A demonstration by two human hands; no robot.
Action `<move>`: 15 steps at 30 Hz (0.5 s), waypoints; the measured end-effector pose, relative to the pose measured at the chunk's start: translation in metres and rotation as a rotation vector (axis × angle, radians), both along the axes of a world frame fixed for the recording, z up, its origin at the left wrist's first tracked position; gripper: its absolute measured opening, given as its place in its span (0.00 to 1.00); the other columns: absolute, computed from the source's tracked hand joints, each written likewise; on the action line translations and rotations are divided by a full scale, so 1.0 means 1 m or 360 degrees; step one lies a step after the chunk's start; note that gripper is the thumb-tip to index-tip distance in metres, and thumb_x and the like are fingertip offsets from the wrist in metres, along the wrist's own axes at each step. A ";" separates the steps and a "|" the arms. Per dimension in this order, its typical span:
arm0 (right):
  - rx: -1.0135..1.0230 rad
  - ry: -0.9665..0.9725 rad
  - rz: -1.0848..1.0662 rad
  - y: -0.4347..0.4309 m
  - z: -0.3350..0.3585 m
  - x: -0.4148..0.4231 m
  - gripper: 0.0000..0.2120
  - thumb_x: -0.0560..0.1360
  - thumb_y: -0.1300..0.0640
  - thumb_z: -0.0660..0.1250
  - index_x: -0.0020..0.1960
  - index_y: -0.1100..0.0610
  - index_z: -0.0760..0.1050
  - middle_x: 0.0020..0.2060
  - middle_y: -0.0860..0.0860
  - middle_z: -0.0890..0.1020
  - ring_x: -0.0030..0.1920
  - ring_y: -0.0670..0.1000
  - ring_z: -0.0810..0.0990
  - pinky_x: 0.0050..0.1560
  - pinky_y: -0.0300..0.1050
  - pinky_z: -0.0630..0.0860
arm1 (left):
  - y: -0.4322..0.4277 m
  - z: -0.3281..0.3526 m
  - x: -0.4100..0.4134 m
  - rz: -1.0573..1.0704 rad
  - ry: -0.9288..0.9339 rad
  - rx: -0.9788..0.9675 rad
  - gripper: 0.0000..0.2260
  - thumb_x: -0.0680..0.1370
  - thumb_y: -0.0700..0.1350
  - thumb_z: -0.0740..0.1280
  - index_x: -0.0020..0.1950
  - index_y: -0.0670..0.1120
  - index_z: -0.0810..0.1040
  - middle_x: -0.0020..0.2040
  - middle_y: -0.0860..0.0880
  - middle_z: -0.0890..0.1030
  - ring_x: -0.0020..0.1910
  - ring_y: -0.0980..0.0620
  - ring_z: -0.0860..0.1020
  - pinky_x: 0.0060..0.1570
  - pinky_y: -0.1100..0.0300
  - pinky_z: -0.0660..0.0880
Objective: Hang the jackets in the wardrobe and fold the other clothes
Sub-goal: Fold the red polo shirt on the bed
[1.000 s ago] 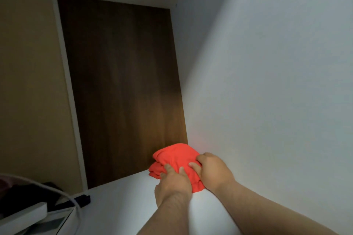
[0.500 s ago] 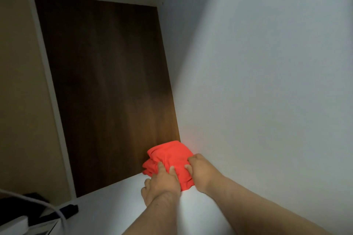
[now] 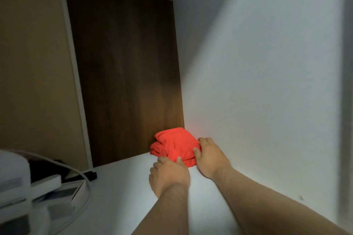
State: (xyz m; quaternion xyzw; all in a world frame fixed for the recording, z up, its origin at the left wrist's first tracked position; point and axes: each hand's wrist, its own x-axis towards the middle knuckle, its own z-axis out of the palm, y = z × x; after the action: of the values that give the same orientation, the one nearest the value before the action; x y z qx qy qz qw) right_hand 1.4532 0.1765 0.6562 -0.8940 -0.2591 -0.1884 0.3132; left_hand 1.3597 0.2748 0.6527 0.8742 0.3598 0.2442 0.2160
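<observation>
Inside, red garment (image 3: 174,144) on shelf (image 3: 122,187)

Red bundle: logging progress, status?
Left hand at red bundle, right hand grips it. Bundle folded, on shelf, in corner. Nothing in the way.

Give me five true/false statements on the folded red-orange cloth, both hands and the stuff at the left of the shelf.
1. The folded red-orange cloth bundle sits in the corner where the dark wood panel meets the white side wall. True.
2. The right hand is clear of the bundle. False: it holds the bundle's right end, thumb on the cloth.
3. The left hand touches the bundle's near edge. True.
4. The bundle hangs from a hanger. False: it lies on the white shelf surface.
5. A white cable curves down at the left of the shelf. True.
</observation>
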 end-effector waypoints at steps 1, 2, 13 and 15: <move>0.0015 -0.0036 -0.0004 -0.007 0.000 -0.010 0.19 0.82 0.50 0.58 0.69 0.57 0.69 0.63 0.55 0.74 0.62 0.57 0.74 0.64 0.49 0.71 | -0.001 0.001 -0.006 -0.0051 -0.0049 -0.0004 0.26 0.81 0.58 0.56 0.73 0.42 0.65 0.70 0.44 0.72 0.68 0.45 0.70 0.64 0.52 0.68; 0.0023 -0.0071 -0.0001 -0.015 0.000 -0.020 0.19 0.82 0.51 0.58 0.70 0.57 0.69 0.64 0.55 0.74 0.63 0.56 0.74 0.65 0.49 0.70 | -0.004 0.002 -0.012 -0.0153 -0.0140 -0.0011 0.25 0.82 0.56 0.58 0.74 0.43 0.64 0.72 0.44 0.70 0.70 0.45 0.68 0.66 0.52 0.67; 0.0289 0.0089 -0.0331 -0.113 -0.002 -0.143 0.21 0.83 0.58 0.55 0.76 0.53 0.64 0.71 0.51 0.72 0.71 0.51 0.70 0.71 0.42 0.62 | -0.086 0.001 -0.085 -0.0911 -0.0525 -0.0169 0.21 0.82 0.46 0.63 0.75 0.50 0.68 0.73 0.51 0.71 0.72 0.50 0.69 0.68 0.57 0.67; 0.0377 0.0218 -0.0415 -0.133 -0.004 -0.167 0.21 0.83 0.57 0.55 0.76 0.51 0.64 0.71 0.51 0.72 0.70 0.52 0.71 0.69 0.42 0.64 | -0.092 0.000 -0.105 -0.0938 -0.0391 0.0058 0.19 0.82 0.47 0.61 0.73 0.50 0.70 0.70 0.51 0.74 0.69 0.49 0.71 0.65 0.56 0.68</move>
State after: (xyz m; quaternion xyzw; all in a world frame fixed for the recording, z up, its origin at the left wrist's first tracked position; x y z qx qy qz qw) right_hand 1.2857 0.0433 0.6526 -0.8876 -0.0952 -0.1951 0.4062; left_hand 1.2548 0.1830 0.6525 0.9085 0.0579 0.2813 0.3035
